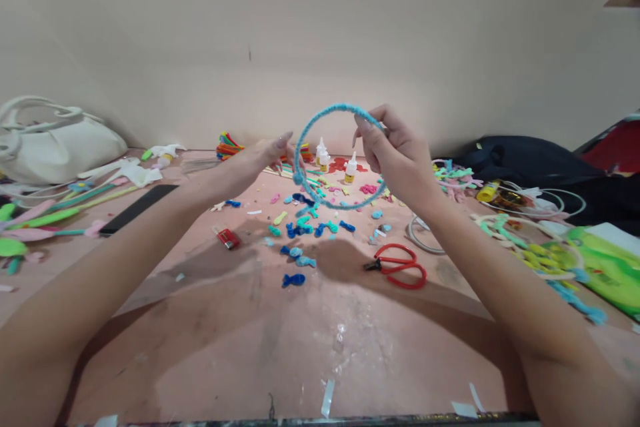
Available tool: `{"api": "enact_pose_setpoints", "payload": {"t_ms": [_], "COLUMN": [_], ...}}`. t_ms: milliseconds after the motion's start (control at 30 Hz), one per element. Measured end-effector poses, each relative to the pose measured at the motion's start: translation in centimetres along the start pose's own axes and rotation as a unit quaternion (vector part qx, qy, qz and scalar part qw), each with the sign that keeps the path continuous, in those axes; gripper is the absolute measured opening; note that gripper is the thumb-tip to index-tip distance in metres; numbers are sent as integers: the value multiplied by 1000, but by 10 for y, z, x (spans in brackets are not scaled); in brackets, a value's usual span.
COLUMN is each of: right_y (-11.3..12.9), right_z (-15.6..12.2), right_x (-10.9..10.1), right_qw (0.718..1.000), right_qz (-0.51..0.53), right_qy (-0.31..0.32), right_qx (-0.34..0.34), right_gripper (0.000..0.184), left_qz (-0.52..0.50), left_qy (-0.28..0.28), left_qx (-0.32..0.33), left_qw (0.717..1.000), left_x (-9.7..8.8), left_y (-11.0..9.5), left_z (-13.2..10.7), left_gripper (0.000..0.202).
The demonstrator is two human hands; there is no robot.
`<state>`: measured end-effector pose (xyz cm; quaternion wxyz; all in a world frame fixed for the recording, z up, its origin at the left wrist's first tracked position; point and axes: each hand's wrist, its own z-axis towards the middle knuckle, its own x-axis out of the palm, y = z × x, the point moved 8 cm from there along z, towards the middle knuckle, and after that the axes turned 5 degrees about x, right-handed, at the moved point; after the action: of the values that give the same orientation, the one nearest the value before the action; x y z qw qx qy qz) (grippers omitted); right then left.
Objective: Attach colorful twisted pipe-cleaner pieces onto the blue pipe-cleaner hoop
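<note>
A light blue fuzzy hoop (344, 107), wound in what looks like pipe cleaner, is held upright above the table. My right hand (395, 153) pinches its upper right rim between thumb and fingers. At the hoop's left side is my left hand (277, 152), thumb and fingers apart; its fingertips are partly behind the rim, and I cannot tell whether they touch it. A small blue knob (299, 177) sits low on the hoop's left edge. On the table below lie several small fuzzy fish shapes, among them a dark blue fish (293, 280) and a light blue fish (306, 262).
Red-handled scissors (400, 267) lie right of centre, a red lighter (227, 237) left. Small glue bottles (351, 168) and bundled pipe cleaners (229, 145) stand farther back. A black phone-like slab (140, 208) and white handbag (60, 137) are left; a green packet (603, 267) is right.
</note>
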<state>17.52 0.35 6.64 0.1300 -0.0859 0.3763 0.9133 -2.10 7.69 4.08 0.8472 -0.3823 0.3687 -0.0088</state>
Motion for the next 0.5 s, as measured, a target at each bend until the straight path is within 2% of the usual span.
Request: {"api": "enact_pose_setpoints", "payload": {"t_ms": [67,167,267,333,400,467,500], "right_y": [-6,-14,-23,-31,-34,-27,-22], "right_z": [2,3,2,3,5,5,4], "right_x": [0,6,14,13,9,7,9], "right_qw": [1000,996,989,987,990,995,995], "right_qz": [-7,-21,-11,8,13,-11,-36], "right_qy": [14,55,101,99,76,73,86], "right_qx": [21,61,104,128,117,61,27], "right_gripper": [51,55,53,47,50,59,58], "left_qz": [1,-23,-136,-225,-276,-296,-309], "left_qy": [-7,-14,-5,-5,-25,-58,-74], "left_qx": [4,-6,-71,-120,-140,-139,-139], "left_qw": [1000,1000,988,967,950,943,938], "left_x": [-3,-1,10,15,12,2,-3], "left_y": [1,0,7,12,14,13,12], "left_z": [1,0,-2,-3,-3,-1,-1], "left_gripper": [59,42,33,35,40,43,43]}}
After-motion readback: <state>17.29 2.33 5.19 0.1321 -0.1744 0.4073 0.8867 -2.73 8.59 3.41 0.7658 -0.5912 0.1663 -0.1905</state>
